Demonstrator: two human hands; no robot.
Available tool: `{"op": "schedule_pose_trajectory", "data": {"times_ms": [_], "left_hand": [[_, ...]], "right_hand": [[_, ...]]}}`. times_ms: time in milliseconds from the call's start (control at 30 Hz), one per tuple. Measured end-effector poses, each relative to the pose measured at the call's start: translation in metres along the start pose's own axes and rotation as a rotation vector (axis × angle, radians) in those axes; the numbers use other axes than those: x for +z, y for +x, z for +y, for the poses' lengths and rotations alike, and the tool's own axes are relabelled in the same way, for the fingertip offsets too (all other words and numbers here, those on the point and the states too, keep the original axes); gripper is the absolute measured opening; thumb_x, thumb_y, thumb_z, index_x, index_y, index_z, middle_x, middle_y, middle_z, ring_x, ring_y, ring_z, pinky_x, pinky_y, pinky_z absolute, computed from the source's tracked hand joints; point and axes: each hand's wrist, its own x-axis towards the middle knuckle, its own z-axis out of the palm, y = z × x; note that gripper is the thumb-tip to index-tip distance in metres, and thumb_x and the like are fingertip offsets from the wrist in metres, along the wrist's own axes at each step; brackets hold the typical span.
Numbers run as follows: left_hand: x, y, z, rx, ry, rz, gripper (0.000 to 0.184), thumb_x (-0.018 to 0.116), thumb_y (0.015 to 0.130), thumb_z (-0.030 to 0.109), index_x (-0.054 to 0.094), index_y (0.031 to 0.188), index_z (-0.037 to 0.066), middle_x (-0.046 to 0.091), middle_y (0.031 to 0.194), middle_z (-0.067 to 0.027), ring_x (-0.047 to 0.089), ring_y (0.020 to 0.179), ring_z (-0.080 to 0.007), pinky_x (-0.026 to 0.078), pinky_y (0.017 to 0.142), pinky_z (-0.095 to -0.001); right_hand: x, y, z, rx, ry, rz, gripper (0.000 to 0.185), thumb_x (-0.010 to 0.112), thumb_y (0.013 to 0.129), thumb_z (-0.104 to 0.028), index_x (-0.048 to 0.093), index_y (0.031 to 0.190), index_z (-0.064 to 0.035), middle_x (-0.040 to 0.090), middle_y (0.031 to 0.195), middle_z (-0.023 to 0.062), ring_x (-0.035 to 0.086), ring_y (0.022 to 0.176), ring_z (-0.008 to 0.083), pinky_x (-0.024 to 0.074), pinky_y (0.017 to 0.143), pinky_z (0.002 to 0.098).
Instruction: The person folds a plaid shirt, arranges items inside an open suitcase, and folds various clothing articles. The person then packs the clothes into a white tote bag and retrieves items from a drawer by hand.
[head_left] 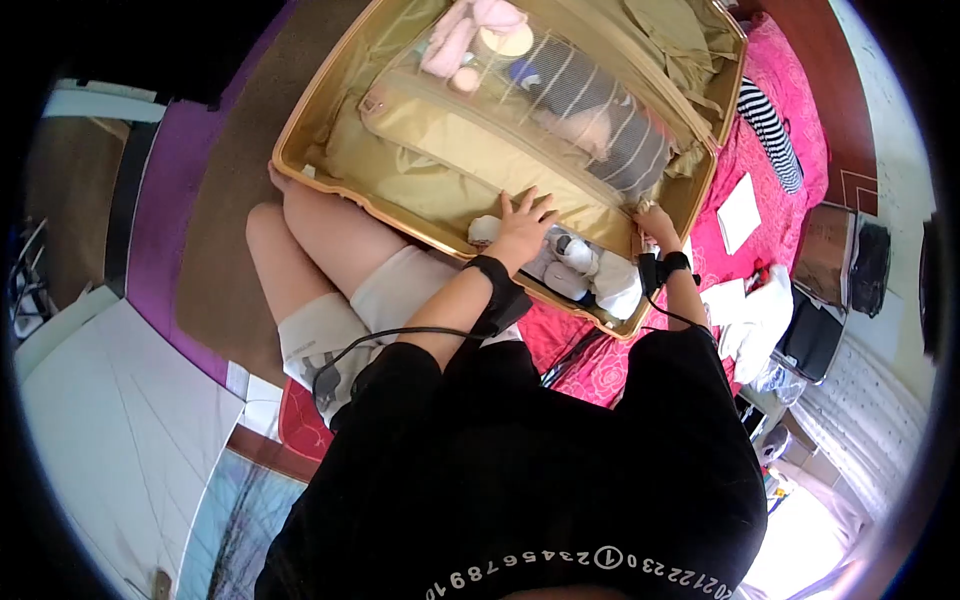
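A gold suitcase (pixel 294 128) lies open in front of me with a beige lining. Across it runs a divider panel (pixel 470 140) with a see-through mesh pocket. My left hand (pixel 525 228) lies with fingers spread on the divider's near edge. At the divider's right corner, my right hand (pixel 656 224) has its fingers closed on the corner; a small part at the fingertips is too small to make out. Rolled socks (pixel 567 279) and white cloth items (pixel 615 284) sit in the compartment below the divider, between my hands.
Under and right of the suitcase is a pink patterned bedspread (pixel 780 65), with a striped cloth (pixel 768 135) and a white sheet (pixel 738 214). Pink items (pixel 450 45) and striped grey clothing (pixel 600 100) show through the mesh. A cable (pixel 385 337) hangs from my left wrist.
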Motion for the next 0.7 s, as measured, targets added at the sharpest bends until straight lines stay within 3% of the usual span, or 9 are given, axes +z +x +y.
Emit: {"op": "schedule_pose_trajectory", "data": {"times_ms": [100,200,333,433,567,700], "left_hand": [[-0.002,-0.002,-0.001,0.000,0.010,0.003,0.060,0.063,0.082,0.031,0.041,0.137,0.022,0.022,0.150,-0.0011,0.013,0.140,-0.0287,0.013,0.100,-0.0719],[-0.004,-0.003,0.001,-0.008,0.015,-0.014,0.059,0.062,0.083,0.031,0.041,0.137,0.023,0.022,0.150,0.0000,0.013,0.140,-0.0285,0.014,0.101,-0.0716],[-0.002,-0.003,-0.001,-0.009,0.005,-0.016,0.057,0.060,0.084,0.030,0.041,0.138,0.024,0.021,0.151,0.0005,0.012,0.140,-0.0281,0.013,0.101,-0.0716],[-0.001,-0.001,-0.001,-0.010,0.007,-0.015,0.056,0.060,0.085,0.029,0.041,0.137,0.024,0.021,0.151,0.0005,0.012,0.140,-0.0279,0.012,0.101,-0.0720],[-0.001,-0.002,-0.001,-0.009,0.000,-0.008,0.056,0.060,0.084,0.028,0.042,0.137,0.023,0.022,0.151,0.0000,0.012,0.140,-0.0280,0.012,0.101,-0.0725],[0.001,-0.002,-0.001,0.002,0.009,0.028,0.056,0.061,0.083,0.029,0.042,0.136,0.022,0.024,0.150,-0.0009,0.014,0.139,-0.0294,0.013,0.099,-0.0733]], "right_hand": [[-0.006,-0.005,-0.012,0.111,-0.022,-0.052,0.033,0.056,0.076,-0.026,0.062,0.082,0.0060,0.066,0.066,0.0176,0.067,0.060,0.0305,0.0550,0.055,0.0369],[-0.030,-0.027,-0.048,0.171,-0.040,-0.152,0.033,0.061,0.072,-0.024,0.063,0.087,0.0060,0.066,0.069,0.0194,0.066,0.055,0.0277,0.0550,0.055,0.0365],[0.000,-0.006,-0.022,-0.160,-0.347,0.190,0.022,0.053,0.076,-0.015,0.065,0.084,0.0015,0.067,0.082,0.0227,0.067,0.076,0.0361,0.0544,0.068,0.0430],[-0.002,-0.005,-0.016,-0.085,-0.394,0.066,0.024,0.050,0.082,-0.017,0.064,0.088,0.0018,0.062,0.102,0.0274,0.062,0.098,0.0369,0.0514,0.081,0.0454],[0.007,-0.013,-0.005,0.034,-0.248,0.148,0.030,0.045,0.085,-0.022,0.057,0.102,-0.0006,0.063,0.099,0.0272,0.062,0.094,0.0407,0.0501,0.081,0.0484],[0.002,-0.032,-0.022,-0.111,-0.225,0.133,0.038,0.050,0.082,-0.030,0.058,0.101,0.0027,0.063,0.094,0.0280,0.062,0.090,0.0425,0.0498,0.080,0.0488]]}}
